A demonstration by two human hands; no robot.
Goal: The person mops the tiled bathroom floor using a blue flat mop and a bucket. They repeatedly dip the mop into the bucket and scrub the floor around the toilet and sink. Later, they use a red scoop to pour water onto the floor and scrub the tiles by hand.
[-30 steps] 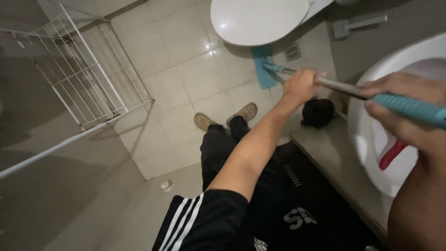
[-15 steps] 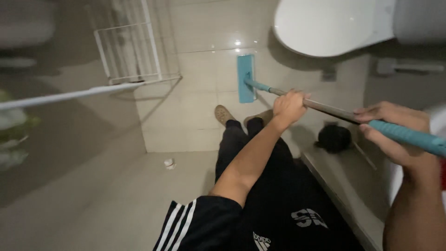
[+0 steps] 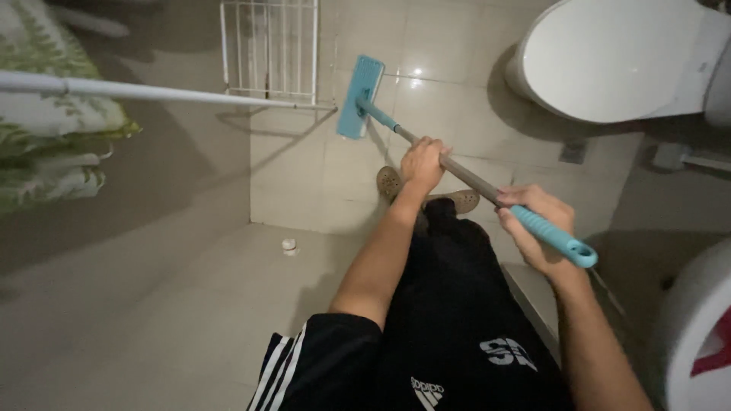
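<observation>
Two hands: left hand [image 3: 423, 161] and right hand [image 3: 537, 228] both grip the grey-shafted mop [image 3: 457, 169].
Axis: teal flat mop head [image 3: 360, 97] lies far-left, seemingly flat on the floor; left hand nearer.

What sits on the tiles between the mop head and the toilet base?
Nothing visible: the mop head rests flat on bare tiles, and the floor across to the toilet shows only tile. The wire rack stands on the other side.

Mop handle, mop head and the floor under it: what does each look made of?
Mop handle: seemingly grey metal tube, dull sheen, with a teal ribbed grip, probably plastic or rubber. Mop head: flat teal plate, likely plastic; any pad beneath is hidden. Floor: glazed ceramic-looking tiles, shown by grout lines and glossy light reflections.
</observation>
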